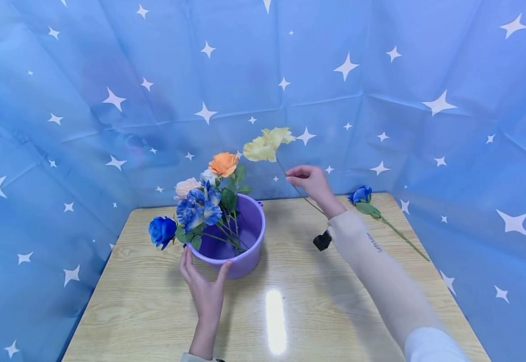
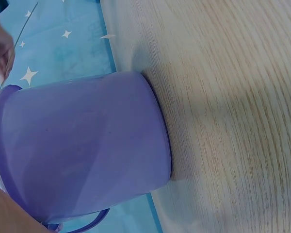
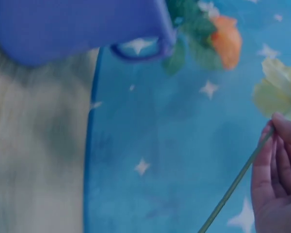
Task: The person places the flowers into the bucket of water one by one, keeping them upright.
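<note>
A purple bucket (image 1: 245,261) stands on the table, holding several artificial flowers: an orange rose (image 1: 224,164), a pale pink rose (image 1: 187,187), a blue-and-white flower (image 1: 195,208) and a blue rose (image 1: 162,231) leaning over the left side. My left hand (image 1: 206,291) grips the near rim, its thumb and fingers spread along it. To the right of the bucket and above the table, my right hand (image 1: 313,183) pinches the thin green stem (image 3: 237,182) of a yellow flower (image 1: 267,145) between thumb and fingertips. The bloom tilts up and left.
Another blue rose (image 1: 360,194) with a long stem lies at the table's right back edge. The wooden table (image 1: 145,311) meets a blue star-patterned cloth (image 1: 317,60) behind and at both sides. A bucket handle (image 3: 143,56) hangs at the bucket's side.
</note>
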### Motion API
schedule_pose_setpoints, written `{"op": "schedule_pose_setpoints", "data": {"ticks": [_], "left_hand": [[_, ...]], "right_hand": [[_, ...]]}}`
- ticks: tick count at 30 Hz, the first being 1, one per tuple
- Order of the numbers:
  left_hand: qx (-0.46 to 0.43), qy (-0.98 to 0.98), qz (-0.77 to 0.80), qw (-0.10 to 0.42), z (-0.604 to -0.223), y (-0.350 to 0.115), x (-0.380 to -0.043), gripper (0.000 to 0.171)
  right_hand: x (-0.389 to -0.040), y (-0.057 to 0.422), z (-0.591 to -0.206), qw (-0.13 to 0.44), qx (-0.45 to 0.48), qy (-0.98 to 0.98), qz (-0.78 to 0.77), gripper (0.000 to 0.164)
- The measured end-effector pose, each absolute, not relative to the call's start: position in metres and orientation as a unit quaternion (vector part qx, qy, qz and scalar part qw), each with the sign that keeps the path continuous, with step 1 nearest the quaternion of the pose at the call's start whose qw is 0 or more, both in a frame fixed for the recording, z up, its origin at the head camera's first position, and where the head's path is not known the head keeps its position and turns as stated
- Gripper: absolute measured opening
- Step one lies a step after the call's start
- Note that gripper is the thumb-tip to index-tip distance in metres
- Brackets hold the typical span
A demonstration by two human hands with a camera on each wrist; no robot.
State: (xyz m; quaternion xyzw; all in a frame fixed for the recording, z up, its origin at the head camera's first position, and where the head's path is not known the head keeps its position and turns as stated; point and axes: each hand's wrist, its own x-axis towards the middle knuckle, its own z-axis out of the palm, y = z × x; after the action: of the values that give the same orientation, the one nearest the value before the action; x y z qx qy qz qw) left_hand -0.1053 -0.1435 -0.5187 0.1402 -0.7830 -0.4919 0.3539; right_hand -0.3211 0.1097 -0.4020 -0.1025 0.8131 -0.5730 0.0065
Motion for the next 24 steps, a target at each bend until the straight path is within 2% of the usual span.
{"op": "schedule_pose_setpoints", "data": {"ticks": [14, 24], "left_hand": [[0.138, -0.783, -0.493, 0.353, -0.519, -0.144, -0.105, 0.107], [0.134, -0.783, -0.486, 0.364, -0.519, -0.143, -0.106, 0.107]], "right_hand": [[-0.313, 0.016, -0.354, -0.002, -0.187, 0.755, -0.629, 0.021], [-0.297, -0.03, -0.343, -0.008, -0.22, 0.705, -0.674, 0.02]]}}
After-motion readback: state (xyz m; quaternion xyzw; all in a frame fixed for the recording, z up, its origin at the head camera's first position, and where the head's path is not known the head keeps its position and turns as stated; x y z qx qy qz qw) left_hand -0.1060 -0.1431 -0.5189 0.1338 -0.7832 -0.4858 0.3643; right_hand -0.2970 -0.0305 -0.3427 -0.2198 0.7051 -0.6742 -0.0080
